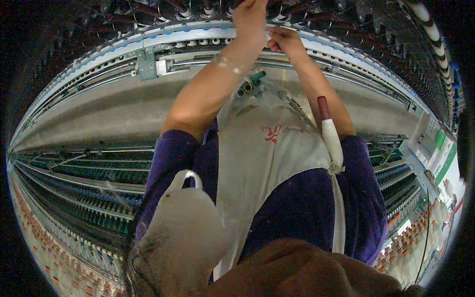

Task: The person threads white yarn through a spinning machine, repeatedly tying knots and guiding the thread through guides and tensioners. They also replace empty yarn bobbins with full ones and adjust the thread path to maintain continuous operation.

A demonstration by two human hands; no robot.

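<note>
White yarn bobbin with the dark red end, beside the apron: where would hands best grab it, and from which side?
Probably by the dark red end of the yarn bobbin, coming from above it in the picture. That end is bare, slim and free, while the white winding widens towards the knotted apron strap.

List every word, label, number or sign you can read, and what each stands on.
Pale apron: red marks, like handwriting, too blurred and creased to read.
Green-and-white panel at the right: no lettering I can make out.
Nothing else is legible.
</note>
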